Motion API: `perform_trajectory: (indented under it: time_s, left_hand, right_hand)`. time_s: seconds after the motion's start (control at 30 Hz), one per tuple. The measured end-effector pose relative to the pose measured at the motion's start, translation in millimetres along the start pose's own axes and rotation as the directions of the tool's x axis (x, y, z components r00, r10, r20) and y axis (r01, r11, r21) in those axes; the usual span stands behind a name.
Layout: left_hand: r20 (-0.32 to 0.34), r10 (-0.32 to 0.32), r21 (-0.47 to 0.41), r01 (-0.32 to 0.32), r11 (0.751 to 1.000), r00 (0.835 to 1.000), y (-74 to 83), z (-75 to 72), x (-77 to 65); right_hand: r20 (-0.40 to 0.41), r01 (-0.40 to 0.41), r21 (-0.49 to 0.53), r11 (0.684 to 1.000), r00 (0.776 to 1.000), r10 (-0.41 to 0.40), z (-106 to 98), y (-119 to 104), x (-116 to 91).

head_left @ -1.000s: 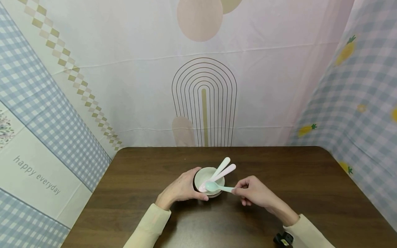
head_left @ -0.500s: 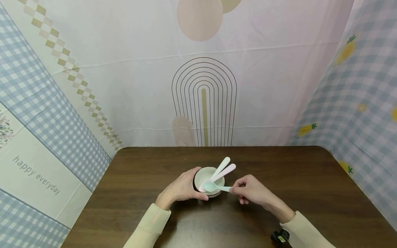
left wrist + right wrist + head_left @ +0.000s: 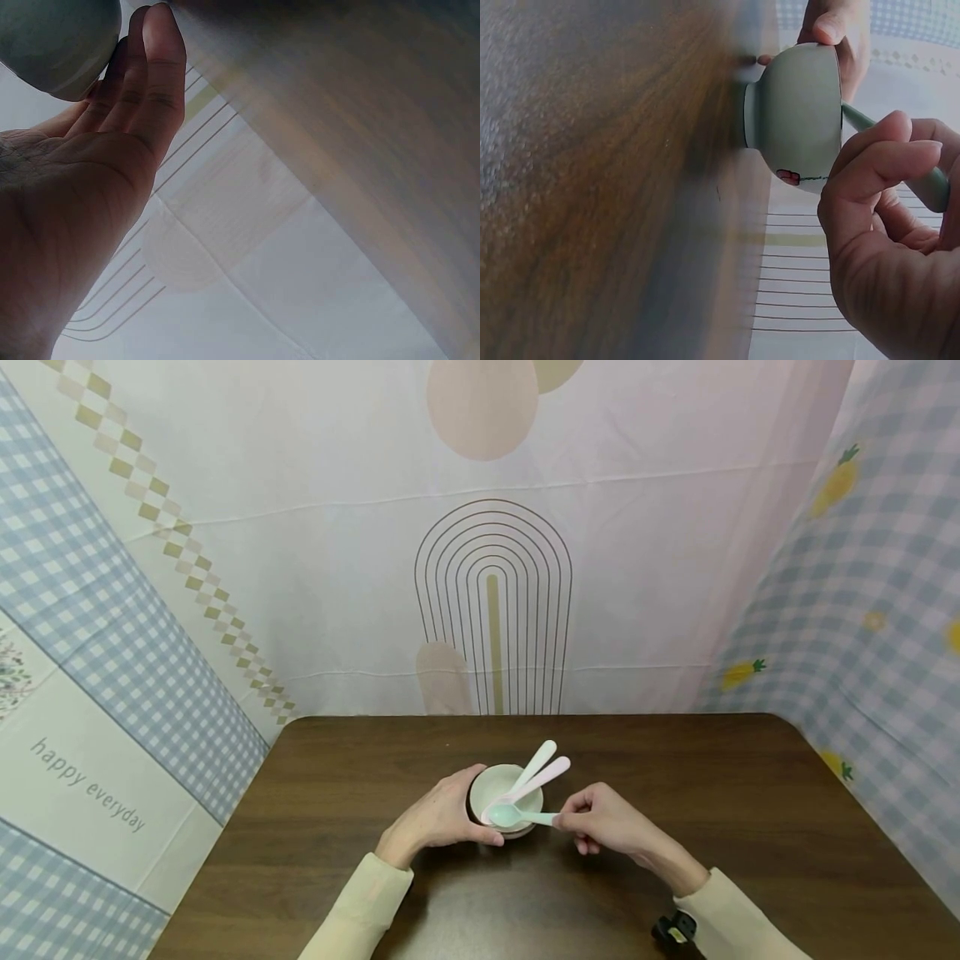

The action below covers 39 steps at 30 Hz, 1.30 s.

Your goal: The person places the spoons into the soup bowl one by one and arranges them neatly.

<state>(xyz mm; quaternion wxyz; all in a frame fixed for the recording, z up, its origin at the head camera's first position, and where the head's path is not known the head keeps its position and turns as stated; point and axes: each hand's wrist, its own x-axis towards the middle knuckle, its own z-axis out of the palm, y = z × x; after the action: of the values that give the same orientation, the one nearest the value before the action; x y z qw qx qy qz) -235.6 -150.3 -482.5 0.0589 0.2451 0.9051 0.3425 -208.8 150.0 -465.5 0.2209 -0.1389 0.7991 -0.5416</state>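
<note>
A small pale bowl [image 3: 486,787] stands on the brown table, with a dark-edged rim and a small red and green mark on its outer wall in the right wrist view. My left hand [image 3: 442,810] holds it from the left, thumb at the front and fingers round the far side. A white spoon [image 3: 542,756] and a pale pink spoon [image 3: 553,771] lean in it, handles pointing back right. My right hand [image 3: 615,825] pinches the handle of a mint green spoon [image 3: 505,815], whose head lies over the bowl's near left part, overlapping the pink spoon's head.
The brown wooden table [image 3: 315,877] ends at the back against a pale patterned cloth [image 3: 345,610]. Blue checked cloths hang at left and right. A small black device [image 3: 675,930] is by the right cuff.
My right hand has moved slightly left, carrying the mint green spoon's head further over the bowl. The left hand, the bowl and the other two spoons have stayed in place.
</note>
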Motion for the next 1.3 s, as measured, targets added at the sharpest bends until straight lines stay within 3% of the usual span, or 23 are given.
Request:
perform_trajectory:
  time_s: [0.53,1.3]
  left_hand:
    - [0.0,0.01,-0.003,-0.01,1.0,1.0,-0.6,0.3,0.7]
    - [0.002,0.01,-0.005,-0.01,1.0,1.0,-1.3,0.0,0.3]
  right_hand:
    - [0.017,-0.011,0.028,1.0,1.0,0.01,-3,0,3]
    - [-0.105,-0.051,0.052,0.997,0.993,0.056,0,-3,10]
